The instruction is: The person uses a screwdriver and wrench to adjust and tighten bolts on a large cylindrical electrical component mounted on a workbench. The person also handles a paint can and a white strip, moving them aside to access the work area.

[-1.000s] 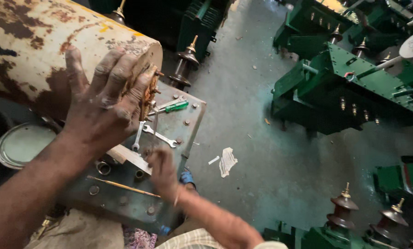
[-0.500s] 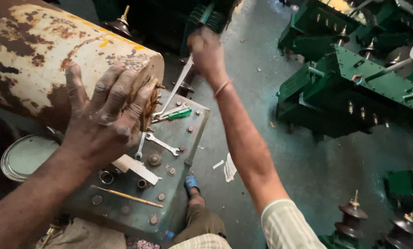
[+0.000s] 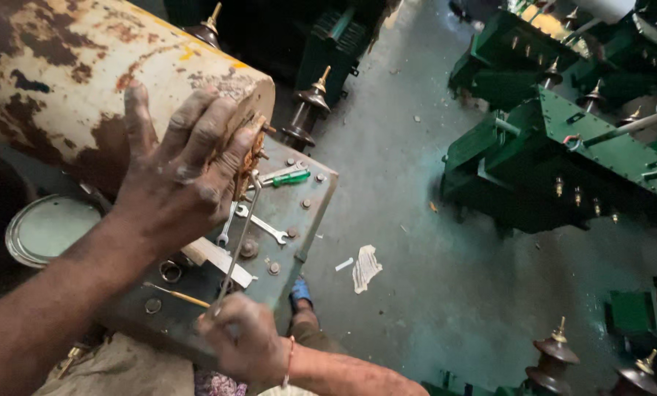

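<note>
left hand (image 3: 178, 172) grips coil end (image 3: 249, 154) of rusty cylinder (image 3: 72, 81), upper left | right hand (image 3: 244, 341) clenched on thin metal rod (image 3: 239, 246), lower centre | spanners (image 3: 259, 224) on grey plate (image 3: 299, 213)

I'm looking at a workshop, heavy electrical repair by the look of it. A rusty drum (image 3: 64, 81) lies on its side. Wrenches (image 3: 266, 227) and a green screwdriver (image 3: 288, 178) lie on a grey metal plate (image 3: 306, 202) with bolts. Green steel housings (image 3: 563, 154) stand on a stained concrete floor (image 3: 394, 191). Brown insulators (image 3: 306, 110) with brass tips stand about. Paper scrap (image 3: 365, 268) on the floor. Grimy, industrial.
</note>
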